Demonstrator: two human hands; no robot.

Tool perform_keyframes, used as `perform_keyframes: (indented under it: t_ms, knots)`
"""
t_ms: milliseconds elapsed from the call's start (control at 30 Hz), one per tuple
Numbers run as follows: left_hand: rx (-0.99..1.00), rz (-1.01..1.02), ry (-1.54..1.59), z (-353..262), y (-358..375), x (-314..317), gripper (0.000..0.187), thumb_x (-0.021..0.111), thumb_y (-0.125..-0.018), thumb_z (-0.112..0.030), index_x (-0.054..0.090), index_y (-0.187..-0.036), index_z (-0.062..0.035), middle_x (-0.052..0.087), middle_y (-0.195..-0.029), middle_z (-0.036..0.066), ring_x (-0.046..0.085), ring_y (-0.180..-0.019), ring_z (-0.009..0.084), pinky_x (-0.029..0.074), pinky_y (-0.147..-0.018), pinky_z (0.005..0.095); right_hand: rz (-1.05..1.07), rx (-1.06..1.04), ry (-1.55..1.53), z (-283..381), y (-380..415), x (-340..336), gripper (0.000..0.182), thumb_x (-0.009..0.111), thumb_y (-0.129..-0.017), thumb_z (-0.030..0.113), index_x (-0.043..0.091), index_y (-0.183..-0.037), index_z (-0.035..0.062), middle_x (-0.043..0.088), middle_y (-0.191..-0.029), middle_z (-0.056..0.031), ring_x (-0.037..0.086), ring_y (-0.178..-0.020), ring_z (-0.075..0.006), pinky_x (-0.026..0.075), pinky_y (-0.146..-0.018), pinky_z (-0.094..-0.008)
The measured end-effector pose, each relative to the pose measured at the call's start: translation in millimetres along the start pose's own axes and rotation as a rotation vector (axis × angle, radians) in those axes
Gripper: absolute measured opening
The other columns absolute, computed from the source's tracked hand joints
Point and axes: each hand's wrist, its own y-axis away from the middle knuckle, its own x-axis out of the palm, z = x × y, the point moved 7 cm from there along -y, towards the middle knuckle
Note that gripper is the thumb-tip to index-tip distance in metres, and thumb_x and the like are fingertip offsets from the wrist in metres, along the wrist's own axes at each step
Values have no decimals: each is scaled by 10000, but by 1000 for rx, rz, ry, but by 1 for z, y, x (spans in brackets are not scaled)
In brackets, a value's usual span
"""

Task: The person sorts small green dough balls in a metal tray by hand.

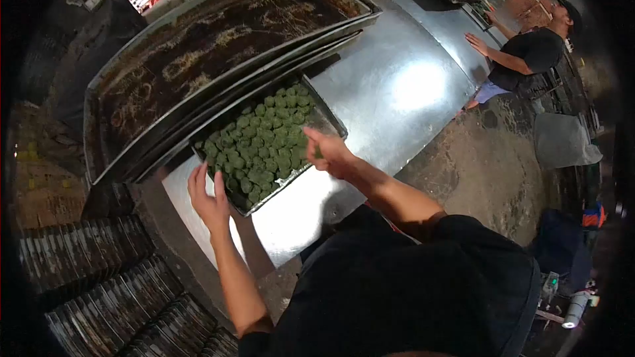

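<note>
Dark green, lumpy balls (261, 139) fill most of a shallow metal tray (327, 107) in front of me, with bare tray floor showing at its right end. My left hand (209, 199) is open at the tray's left end, its fingers spread and the fingertips right by the rim. Over the right end of the tray is my right hand (327, 152), fingers bent and parted from the thumb, with green showing through the gap. Nothing shows held in either hand.
Large, stained empty trays (218, 46) are stacked just behind the filled one, overlapping it. Everything rests on a shiny metal table (390, 66). A person in black (536, 53) stands at the table's far right. Racked metal trays (112, 291) fill the lower left.
</note>
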Motion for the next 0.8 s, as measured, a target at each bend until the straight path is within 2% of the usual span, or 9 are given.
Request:
perform_keyframes:
  t_ms: [133, 233, 300, 367, 467, 567, 633, 700, 800]
  knots:
    - [-410, -223, 164, 55, 74, -39, 277, 629, -893, -115, 608, -1125, 34, 619, -1072, 155, 601, -948, 272, 476, -812, 348, -264, -221, 345, 15, -2, -14, 629, 512, -949, 463, 442, -460, 74, 426, -465, -15, 375, -432, -125, 311, -420, -334]
    - [-594, -409, 20, 92, 154, -69, 304, 621, -925, -170, 611, -1103, 77, 641, -1038, 203, 625, -906, 302, 501, -802, 387, -213, -255, 373, 22, -7, -13, 590, 533, -941, 447, 518, -542, 13, 476, -513, -35, 430, -481, -139, 376, -491, -365]
    - [-673, -415, -280, 132, 208, -81, 345, 576, -954, -250, 637, -1069, 69, 654, -1006, 228, 647, -864, 340, 517, -736, 405, -206, -461, 802, 45, -6, 13, 395, 598, -901, 382, 652, -842, -5, 659, -764, -155, 629, -726, -282, 488, -690, -383]
    - [-839, -333, -322, 132, 230, -79, 434, 497, -982, -340, 638, -1052, 65, 653, -990, 237, 637, -860, 367, 506, -745, 420, -96, -661, 929, 51, 0, 49, 451, 611, -879, 357, 601, -1182, 23, 609, -1175, -230, 570, -1096, -375, 441, -955, -444]
    - [-1017, -197, -321, 132, 251, -66, 489, 422, -998, -372, 617, -1057, 73, 636, -1034, 264, 607, -916, 427, 463, -792, 498, 47, -655, 1136, 66, 2, 69, 570, 629, -855, 333, 487, -1331, 54, 480, -1341, -237, 468, -1241, -374, 380, -1044, -443]
    - [-965, -210, -335, 118, 254, -56, 477, 413, -995, -345, 590, -1120, 80, 612, -1086, 290, 579, -982, 450, 447, -849, 492, -221, -312, 1566, 64, -23, 15, 581, 665, -816, 377, 526, -1274, 47, 495, -1305, -236, 479, -1217, -379, 438, -983, -444]
    - [-979, -277, -393, 115, 260, -58, 480, 418, -990, -340, 578, -1155, 82, 605, -1113, 289, 569, -1022, 442, 436, -893, 470, -280, -404, 1606, 33, -55, -30, 593, 659, -816, 434, 532, -1239, 39, 539, -1215, -264, 514, -1161, -410, 461, -921, -468]
    - [-848, -261, -483, 108, 257, -55, 489, 427, -985, -337, 553, -1200, 83, 596, -1146, 283, 562, -1049, 435, 427, -921, 458, -231, -354, 1525, 35, -37, -26, 541, 655, -820, 441, 588, -1152, 18, 584, -1152, -271, 565, -1086, -411, 472, -894, -465]
    - [-959, -244, -444, 96, 252, -62, 500, 435, -980, -340, 528, -1246, 73, 573, -1200, 278, 552, -1088, 420, 422, -942, 458, -55, -256, 1682, 21, -38, -21, 478, 662, -818, 428, 641, -1056, 14, 640, -1054, -245, 613, -1003, -394, 487, -872, -449]
